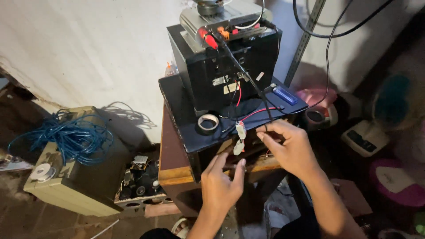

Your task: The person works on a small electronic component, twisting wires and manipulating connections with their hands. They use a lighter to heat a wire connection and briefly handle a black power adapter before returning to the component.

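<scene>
My right hand (pixel 290 148) pinches a thin black wire (pixel 248 79) near the front edge of a dark flat panel (pixel 177 110). The wire runs up to the red and orange terminals on a black box (pixel 212 66) that stands on the panel. Two small white connectors (pixel 240 137) hang on red and black wires just left of my right fingers. My left hand (pixel 221 183) is below them, fingers apart and raised toward the lower connector, holding nothing that I can see. A roll of tape (pixel 208 123) lies on the panel.
A blue lighter (pixel 284 94) lies on the panel's right side. The panel rests on a wooden stand (pixel 170 163). Left of it, a beige case (pixel 71 177) carries coiled blue cable (pixel 66 137) and a solder spool. Clutter fills the floor at right.
</scene>
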